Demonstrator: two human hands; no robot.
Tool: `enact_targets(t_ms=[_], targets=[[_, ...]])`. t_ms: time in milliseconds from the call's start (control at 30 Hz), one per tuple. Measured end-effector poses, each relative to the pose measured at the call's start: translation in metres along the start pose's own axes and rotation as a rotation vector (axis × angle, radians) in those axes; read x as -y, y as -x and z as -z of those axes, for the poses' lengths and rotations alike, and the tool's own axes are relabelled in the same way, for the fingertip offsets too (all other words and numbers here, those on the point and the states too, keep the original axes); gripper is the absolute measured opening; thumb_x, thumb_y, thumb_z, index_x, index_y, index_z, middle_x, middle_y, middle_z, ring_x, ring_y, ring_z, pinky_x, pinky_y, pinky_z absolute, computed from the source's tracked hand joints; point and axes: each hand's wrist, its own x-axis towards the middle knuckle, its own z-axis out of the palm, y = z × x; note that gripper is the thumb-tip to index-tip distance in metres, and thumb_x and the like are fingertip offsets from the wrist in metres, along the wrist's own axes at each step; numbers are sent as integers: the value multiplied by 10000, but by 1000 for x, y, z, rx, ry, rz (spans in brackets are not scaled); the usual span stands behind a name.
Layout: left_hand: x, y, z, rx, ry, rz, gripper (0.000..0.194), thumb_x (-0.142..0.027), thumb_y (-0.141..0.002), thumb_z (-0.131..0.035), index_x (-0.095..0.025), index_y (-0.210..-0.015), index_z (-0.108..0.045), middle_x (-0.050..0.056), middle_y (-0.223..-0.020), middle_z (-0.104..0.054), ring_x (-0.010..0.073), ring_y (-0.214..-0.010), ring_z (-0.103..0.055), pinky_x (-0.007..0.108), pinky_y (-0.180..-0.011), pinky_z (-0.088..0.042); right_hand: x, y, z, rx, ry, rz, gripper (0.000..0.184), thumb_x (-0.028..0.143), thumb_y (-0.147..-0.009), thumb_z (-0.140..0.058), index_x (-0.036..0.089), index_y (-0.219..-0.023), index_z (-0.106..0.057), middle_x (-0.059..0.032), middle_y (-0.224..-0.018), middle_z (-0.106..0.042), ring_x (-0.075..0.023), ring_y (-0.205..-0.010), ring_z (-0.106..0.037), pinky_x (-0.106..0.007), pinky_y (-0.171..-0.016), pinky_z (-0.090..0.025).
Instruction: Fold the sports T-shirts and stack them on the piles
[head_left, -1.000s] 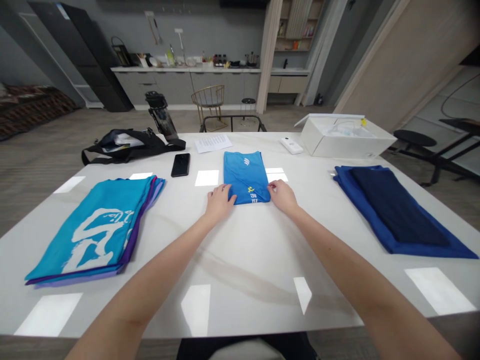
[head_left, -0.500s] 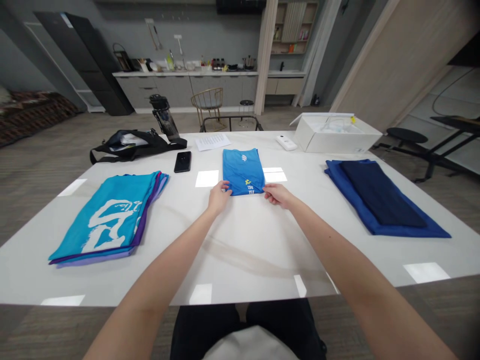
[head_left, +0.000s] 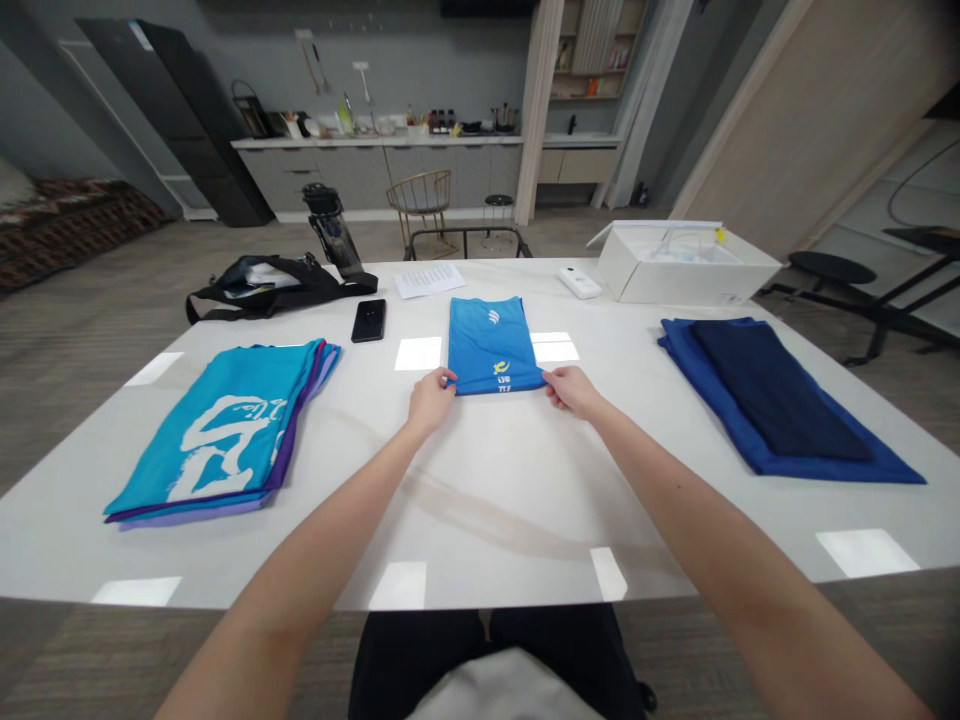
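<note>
A folded blue T-shirt with a small white logo and yellow and white print lies at the middle of the table. My left hand pinches its near left corner. At the near right corner, my right hand is closed on the cloth's edge. The near edge is drawn out straight between both hands. To the left lies a stack of folded turquoise and purple shirts with large white lettering. On the right, a dark navy folded cloth rests on a brighter blue folded cloth.
Beyond the shirt on the white table lie a black phone, a printed sheet and a white device. A black bag and dark bottle stand back left. At back right sits a white box.
My hands have moved slightly apart, and the near edge of the blue T-shirt now looks wider and straighter. The view has shifted a little.
</note>
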Motion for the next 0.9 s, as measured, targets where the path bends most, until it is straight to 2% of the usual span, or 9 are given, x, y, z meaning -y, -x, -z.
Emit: enact_targets(t_ms=[133, 200, 300, 400, 500, 600, 700, 800, 900], targets=[[-2, 10, 1, 27, -104, -12, 211, -210, -829, -573, -266, -933, -748, 7, -844, -721, 209, -832, -664, 307, -790, -471, -6, 10, 6, -3, 214, 173, 268, 314, -998, -615, 188, -766, -577, 39, -543, -599, -65, -379, -481, -190, -414, -356], [-4, 13, 3, 33, -112, -16, 223, -212, -826, -573, -271, -954, -746, 4, -846, -720, 209, -821, -662, 307, -773, -462, -9, 14, 9, 78, 247, 202, 246, 325, -1013, -585, 191, -807, -586, 34, -591, -634, -61, -380, -476, -189, -399, -345], [-5, 15, 5, 60, -101, -10, 195, -272, -836, -603, -276, -983, -732, -6, -795, -699, 206, -784, -649, 301, -734, -448, -9, 14, 9, 225, 119, 64, 288, 402, -1017, -575, 186, -828, -583, 16, -611, -646, -59, -373, -446, -189, -360, -306], [-3, 15, 5, 45, -43, -29, 182, -350, -866, -614, -271, -996, -713, -17, -722, -662, 195, -742, -631, 290, -704, -437, -7, 13, 3, 231, -20, -50, 293, 408, -1021, -574, 191, -826, -545, 15, -584, -628, -59, -371, -439, -177, -351, -298], [1, 14, 5, 31, 49, -28, 164, -310, -863, -612, -257, -988, -704, -29, -676, -631, 177, -714, -622, 274, -694, -437, -2, 14, -2, 230, -125, -68, 262, 384, -1031, -561, 205, -846, -510, 22, -572, -626, -52, -360, -413, -158, -343, -261], [5, 13, 5, 35, 102, -6, 175, -282, -844, -624, -246, -997, -703, -30, -681, -636, 171, -709, -625, 268, -697, -445, 0, 17, 0, 336, -194, -108, 245, 412, -1019, -578, 212, -896, -510, 18, -594, -645, -46, -357, -381, -147, -337, -229], [7, 14, 8, 69, 133, -8, 246, -280, -822, -658, -241, -1062, -696, -22, -766, -683, 161, -704, -627, 268, -712, -459, -3, 20, 7, 457, -70, -82, 192, 325, -937, -704, 198, -927, -560, 10, -624, -666, -54, -390, -441, -149, -367, -319], [7, 16, 11, 99, 125, -17, 295, -250, -802, -676, -236, -1096, -690, -16, -802, -699, 157, -709, -630, 265, -720, -464, -8, 21, 12, 395, 83, 61, 174, 283, -903, -731, 181, -875, -592, 14, -629, -660, -69, -424, -503, -173, -404, -387], [5, 20, 15, 89, 61, -31, 263, -240, -820, -651, -243, -1079, -700, -15, -796, -703, 165, -736, -642, 265, -727, -462, -9, 20, 16, 309, 222, 130, 285, 368, -937, -681, 182, -754, -565, 9, -602, -642, -71, -404, -484, -197, -392, -343]])
